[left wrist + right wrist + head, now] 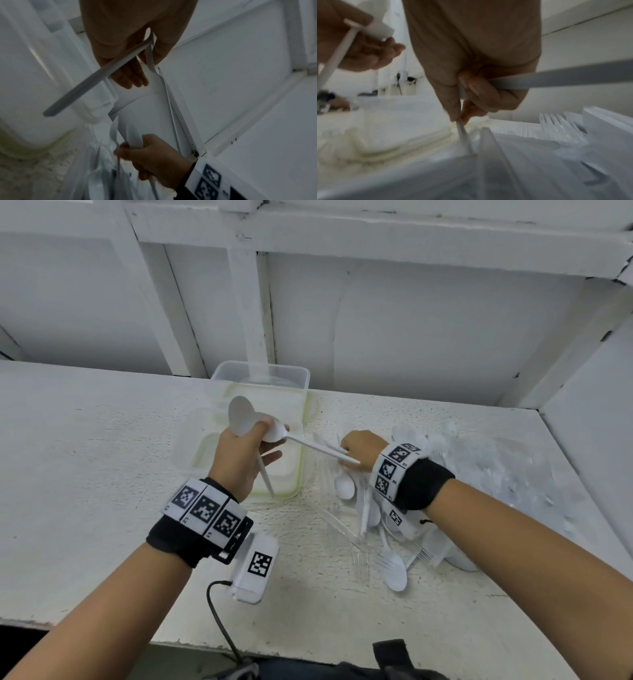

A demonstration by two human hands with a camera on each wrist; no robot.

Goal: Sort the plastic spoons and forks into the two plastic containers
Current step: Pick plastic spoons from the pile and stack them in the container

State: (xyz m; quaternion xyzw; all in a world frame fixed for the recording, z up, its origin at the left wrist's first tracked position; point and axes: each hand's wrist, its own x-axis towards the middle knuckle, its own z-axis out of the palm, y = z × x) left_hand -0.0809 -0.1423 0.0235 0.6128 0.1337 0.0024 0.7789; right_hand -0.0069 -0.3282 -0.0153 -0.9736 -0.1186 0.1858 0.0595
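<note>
My left hand [260, 446] hovers over the near clear container with a greenish rim [301, 470] and grips two white spoons. One spoon [241, 416] points bowl up. The other's handle [318, 445] runs right toward my right hand [356, 448]. A taller clear container [298, 378] stands behind. My right hand is down on the pile of white and clear cutlery [376, 525]. In the right wrist view its fingers [471, 94] curl over a white handle [556, 81] and pinch a thin handle [464, 135]. Whether these are spoons or forks is hidden.
A crumpled clear plastic bag [496, 467] lies right of the pile. Clear forks [559, 125] lie close to my right hand. A white wall [376, 337] closes the back, a side panel [589, 422] the right. The table's front edge [308, 652] is near my body.
</note>
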